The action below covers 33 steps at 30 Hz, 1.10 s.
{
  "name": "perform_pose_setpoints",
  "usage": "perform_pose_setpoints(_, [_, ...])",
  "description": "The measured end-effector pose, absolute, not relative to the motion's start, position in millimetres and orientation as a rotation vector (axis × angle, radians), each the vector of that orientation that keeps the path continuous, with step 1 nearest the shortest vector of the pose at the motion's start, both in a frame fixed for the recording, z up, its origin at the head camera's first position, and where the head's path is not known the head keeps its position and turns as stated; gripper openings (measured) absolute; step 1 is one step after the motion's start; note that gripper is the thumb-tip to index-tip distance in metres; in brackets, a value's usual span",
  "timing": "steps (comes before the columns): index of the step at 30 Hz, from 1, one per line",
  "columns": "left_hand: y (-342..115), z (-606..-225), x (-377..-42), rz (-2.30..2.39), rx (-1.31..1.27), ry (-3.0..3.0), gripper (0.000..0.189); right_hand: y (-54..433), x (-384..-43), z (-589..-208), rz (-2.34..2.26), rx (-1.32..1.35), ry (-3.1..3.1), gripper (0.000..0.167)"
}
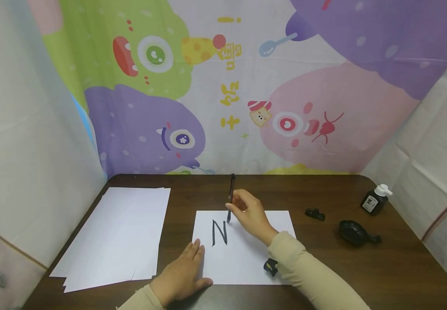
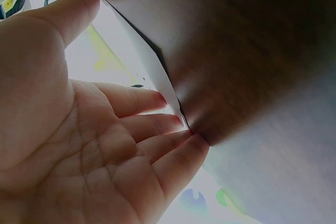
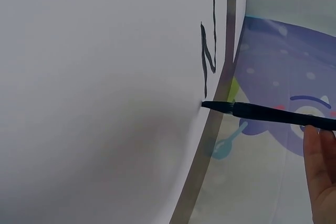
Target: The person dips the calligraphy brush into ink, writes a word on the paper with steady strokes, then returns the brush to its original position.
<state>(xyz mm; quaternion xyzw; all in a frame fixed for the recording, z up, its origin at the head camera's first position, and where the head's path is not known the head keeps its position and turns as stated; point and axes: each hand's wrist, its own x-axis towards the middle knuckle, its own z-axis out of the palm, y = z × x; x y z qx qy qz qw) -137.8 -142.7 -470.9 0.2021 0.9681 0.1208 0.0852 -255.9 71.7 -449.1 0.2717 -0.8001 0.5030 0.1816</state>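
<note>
My right hand (image 1: pixel 251 213) pinches a calligraphy brush (image 1: pixel 231 189) between thumb and fingers, nearly upright over a white sheet of paper (image 1: pixel 243 262). A black letter N (image 1: pixel 220 233) is painted on the sheet's left half. In the right wrist view, the dark tip of the brush (image 3: pixel 268 113) is right at the top of the N's right stroke. Flat at the paper's lower left edge rests my left hand (image 1: pixel 181 273), fingers extended. The left wrist view shows the fingertips of that hand (image 2: pixel 105 145) along the paper edge.
A stack of white paper (image 1: pixel 119 237) lies on the left of the brown table (image 1: pixel 394 275). A small black object (image 1: pixel 271 267) sits on the sheet by the right sleeve. At the right are a black brush rest (image 1: pixel 315 214), a black dish (image 1: pixel 353 233) and an ink bottle (image 1: pixel 375 201).
</note>
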Motion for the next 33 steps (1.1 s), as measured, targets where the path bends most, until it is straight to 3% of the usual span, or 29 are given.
perform_pose_setpoints(33, [-142, -472, -139, 0.366, 0.574, 2.873, 0.091, 82, -242, -451, 1.418, 0.783, -2.303, 0.015])
